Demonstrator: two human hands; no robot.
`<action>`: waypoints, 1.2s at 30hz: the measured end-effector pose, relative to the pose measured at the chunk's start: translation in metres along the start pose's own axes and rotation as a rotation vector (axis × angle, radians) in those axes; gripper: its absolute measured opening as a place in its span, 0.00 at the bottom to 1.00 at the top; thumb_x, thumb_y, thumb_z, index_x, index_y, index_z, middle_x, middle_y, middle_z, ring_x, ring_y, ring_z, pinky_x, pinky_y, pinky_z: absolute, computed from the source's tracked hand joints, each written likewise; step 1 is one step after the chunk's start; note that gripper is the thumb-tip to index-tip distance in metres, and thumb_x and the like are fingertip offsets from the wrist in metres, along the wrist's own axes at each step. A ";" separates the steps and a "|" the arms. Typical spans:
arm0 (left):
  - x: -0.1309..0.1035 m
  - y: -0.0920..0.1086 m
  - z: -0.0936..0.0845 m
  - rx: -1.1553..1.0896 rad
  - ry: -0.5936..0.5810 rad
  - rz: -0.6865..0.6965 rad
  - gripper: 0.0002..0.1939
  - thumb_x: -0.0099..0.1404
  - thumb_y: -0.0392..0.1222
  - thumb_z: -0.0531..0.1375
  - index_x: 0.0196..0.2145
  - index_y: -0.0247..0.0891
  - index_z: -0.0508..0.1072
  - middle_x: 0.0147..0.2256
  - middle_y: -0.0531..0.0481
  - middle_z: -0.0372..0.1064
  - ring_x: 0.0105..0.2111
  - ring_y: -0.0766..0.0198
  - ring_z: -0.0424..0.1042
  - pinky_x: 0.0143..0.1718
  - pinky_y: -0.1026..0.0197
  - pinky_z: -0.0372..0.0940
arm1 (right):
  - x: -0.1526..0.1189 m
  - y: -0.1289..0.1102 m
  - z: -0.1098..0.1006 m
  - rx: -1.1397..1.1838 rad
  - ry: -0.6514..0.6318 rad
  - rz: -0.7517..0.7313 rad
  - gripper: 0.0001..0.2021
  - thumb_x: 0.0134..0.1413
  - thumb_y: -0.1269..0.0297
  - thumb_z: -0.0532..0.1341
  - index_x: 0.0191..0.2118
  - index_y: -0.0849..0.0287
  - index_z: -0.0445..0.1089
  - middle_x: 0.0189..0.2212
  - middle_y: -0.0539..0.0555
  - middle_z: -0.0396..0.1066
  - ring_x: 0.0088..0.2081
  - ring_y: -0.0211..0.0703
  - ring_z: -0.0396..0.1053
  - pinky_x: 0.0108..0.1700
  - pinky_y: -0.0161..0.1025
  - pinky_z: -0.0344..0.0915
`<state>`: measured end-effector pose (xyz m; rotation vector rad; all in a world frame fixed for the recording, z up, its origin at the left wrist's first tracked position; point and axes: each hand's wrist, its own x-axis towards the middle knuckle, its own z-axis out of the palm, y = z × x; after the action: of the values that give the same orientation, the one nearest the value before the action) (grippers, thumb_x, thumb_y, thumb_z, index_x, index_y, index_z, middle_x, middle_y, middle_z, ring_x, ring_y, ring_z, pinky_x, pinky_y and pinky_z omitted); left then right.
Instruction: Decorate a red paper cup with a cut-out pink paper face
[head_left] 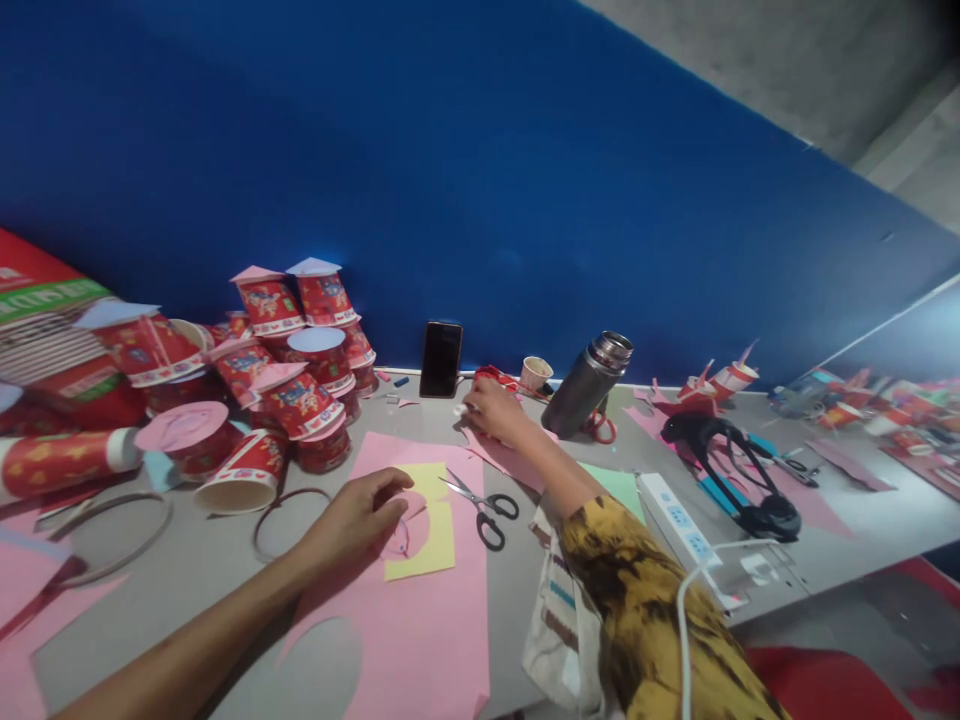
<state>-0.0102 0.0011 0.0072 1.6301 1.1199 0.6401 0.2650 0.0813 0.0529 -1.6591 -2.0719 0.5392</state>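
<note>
My left hand [360, 520] rests over the left part of a yellow paper [439, 535] with a curved cut-out, lying on a large pink sheet [435, 640]. Its thumb and forefinger are apart with nothing between them. Farther back, my right hand [491, 408] reaches down by a red item [491, 374] near the wall; a small white thing [460, 410] shows at its fingertips. What that hand holds is too small to name. Black-handled scissors [482, 505] lie partly spread just right of the yellow paper.
Stacked red paper cups [300, 400] fill the left. A phone [441, 360] leans on the blue wall. An open flask [589, 385] and paper cup [536, 374] stand behind my right arm. To the right are a power strip [679, 525], white cable [682, 630] and black headset [739, 480].
</note>
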 end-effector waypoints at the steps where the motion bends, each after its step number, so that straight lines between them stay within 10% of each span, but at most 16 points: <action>1: 0.000 0.001 0.000 -0.014 0.002 0.000 0.13 0.60 0.48 0.60 0.40 0.39 0.76 0.26 0.55 0.70 0.22 0.63 0.64 0.24 0.62 0.56 | -0.004 0.000 -0.002 0.094 0.031 0.017 0.06 0.60 0.69 0.62 0.42 0.62 0.74 0.50 0.63 0.71 0.54 0.50 0.66 0.55 0.43 0.64; 7: 0.001 0.003 -0.001 -0.016 -0.002 0.038 0.14 0.63 0.50 0.59 0.40 0.37 0.75 0.25 0.55 0.69 0.21 0.64 0.63 0.23 0.62 0.56 | -0.052 -0.013 -0.001 0.689 0.083 0.132 0.14 0.60 0.50 0.55 0.41 0.55 0.65 0.31 0.51 0.69 0.29 0.39 0.65 0.29 0.34 0.63; 15: 0.002 -0.007 0.000 0.063 -0.030 0.055 0.13 0.64 0.48 0.59 0.42 0.39 0.75 0.23 0.57 0.69 0.22 0.62 0.66 0.25 0.61 0.59 | -0.084 -0.027 0.041 1.063 0.060 0.228 0.17 0.45 0.51 0.67 0.38 0.55 0.68 0.24 0.47 0.67 0.23 0.37 0.61 0.24 0.34 0.59; 24: 0.010 -0.011 -0.007 0.269 0.051 0.256 0.10 0.66 0.43 0.57 0.39 0.39 0.76 0.41 0.45 0.75 0.40 0.55 0.74 0.44 0.55 0.67 | -0.094 -0.031 0.065 0.756 0.114 0.176 0.08 0.52 0.60 0.67 0.33 0.55 0.69 0.25 0.46 0.67 0.26 0.37 0.63 0.27 0.33 0.61; 36: 0.011 -0.017 -0.016 0.507 -0.053 0.370 0.13 0.68 0.33 0.56 0.32 0.39 0.80 0.37 0.46 0.73 0.42 0.55 0.71 0.45 0.55 0.65 | -0.093 -0.042 0.074 0.334 0.023 -0.055 0.08 0.61 0.58 0.61 0.42 0.55 0.72 0.31 0.50 0.75 0.29 0.41 0.68 0.35 0.37 0.64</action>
<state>-0.0243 0.0190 -0.0043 2.3106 0.9978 0.5673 0.2076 -0.0210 0.0062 -1.4050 -1.8821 0.7950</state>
